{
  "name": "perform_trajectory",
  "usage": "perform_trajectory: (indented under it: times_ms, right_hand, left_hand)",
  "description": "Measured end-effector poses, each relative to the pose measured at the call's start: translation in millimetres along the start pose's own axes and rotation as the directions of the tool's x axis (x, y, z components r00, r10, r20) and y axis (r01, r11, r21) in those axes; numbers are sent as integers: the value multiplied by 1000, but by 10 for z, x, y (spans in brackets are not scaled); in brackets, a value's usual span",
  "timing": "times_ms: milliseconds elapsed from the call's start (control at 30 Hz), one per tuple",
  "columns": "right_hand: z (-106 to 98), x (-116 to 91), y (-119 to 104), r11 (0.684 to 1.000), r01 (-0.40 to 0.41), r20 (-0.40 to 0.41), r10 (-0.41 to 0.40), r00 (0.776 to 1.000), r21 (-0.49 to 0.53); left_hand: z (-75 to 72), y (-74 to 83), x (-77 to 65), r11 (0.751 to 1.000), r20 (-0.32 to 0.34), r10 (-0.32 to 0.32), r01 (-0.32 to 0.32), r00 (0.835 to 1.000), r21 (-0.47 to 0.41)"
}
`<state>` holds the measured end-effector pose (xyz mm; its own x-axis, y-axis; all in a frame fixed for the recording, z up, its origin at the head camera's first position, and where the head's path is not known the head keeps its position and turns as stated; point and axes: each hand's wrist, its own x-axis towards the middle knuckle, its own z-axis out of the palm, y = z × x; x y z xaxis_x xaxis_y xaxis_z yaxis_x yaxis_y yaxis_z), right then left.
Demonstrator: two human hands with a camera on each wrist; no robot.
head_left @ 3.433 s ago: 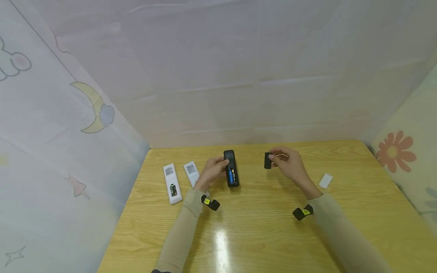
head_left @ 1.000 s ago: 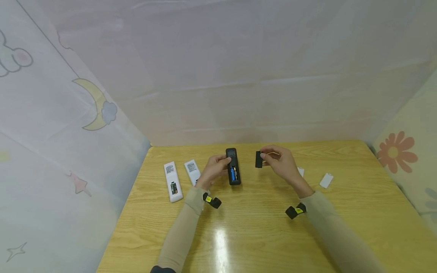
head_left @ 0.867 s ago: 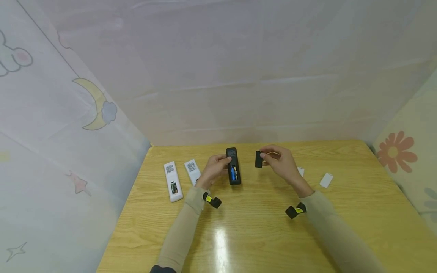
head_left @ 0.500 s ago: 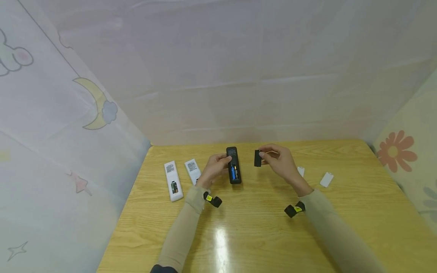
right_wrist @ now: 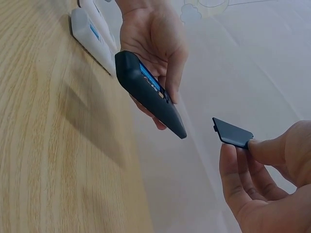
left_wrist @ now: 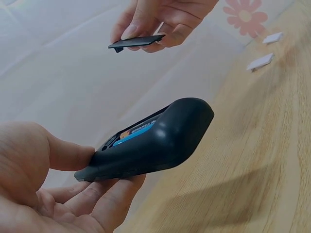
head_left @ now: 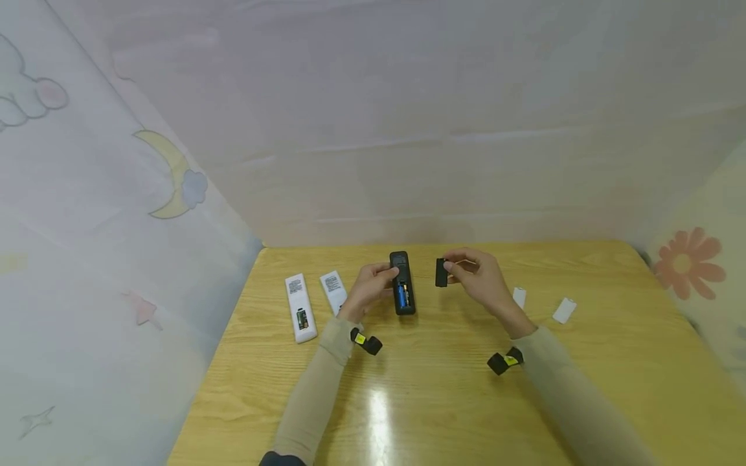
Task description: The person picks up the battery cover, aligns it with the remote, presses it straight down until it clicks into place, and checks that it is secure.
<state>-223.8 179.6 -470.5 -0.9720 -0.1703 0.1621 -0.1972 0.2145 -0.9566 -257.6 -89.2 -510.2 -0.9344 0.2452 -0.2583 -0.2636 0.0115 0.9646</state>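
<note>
My left hand point(head_left: 370, 288) grips a black remote control point(head_left: 401, 272) between thumb and fingers, back side up, above the table. Its battery compartment lies uncovered, and two batteries point(head_left: 405, 295) sit inside, one of them blue. To its right, my right hand point(head_left: 479, 279) pinches a small black battery cover point(head_left: 441, 272) by its edge. In the left wrist view the cover point(left_wrist: 137, 42) is held apart from the remote point(left_wrist: 170, 138), with a tab under one end. The right wrist view shows the same gap between the cover point(right_wrist: 232, 133) and the remote point(right_wrist: 146, 94).
Two white remotes lie at the left on the wooden table point(head_left: 443, 401): one point(head_left: 300, 307) with its battery bay uncovered, the other point(head_left: 333, 291) partly behind my left hand. Two white covers point(head_left: 564, 310) lie at the right. A printed cloth point(head_left: 373, 129) rises behind the table.
The right hand has carried the black cover left, nearer the remote, since the oldest frame, bringing a second white cover into sight. Over the last second both hands stay almost still; the view shifts slightly.
</note>
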Motion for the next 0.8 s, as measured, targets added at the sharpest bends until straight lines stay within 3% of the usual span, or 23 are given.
perform_trajectory:
  times_ms: [800]
  right_hand:
    - [85,23,7,999,47,3,-47,999,-5]
  left_hand:
    - [26,-5,19,1000,-3,-5,5,1000,-9]
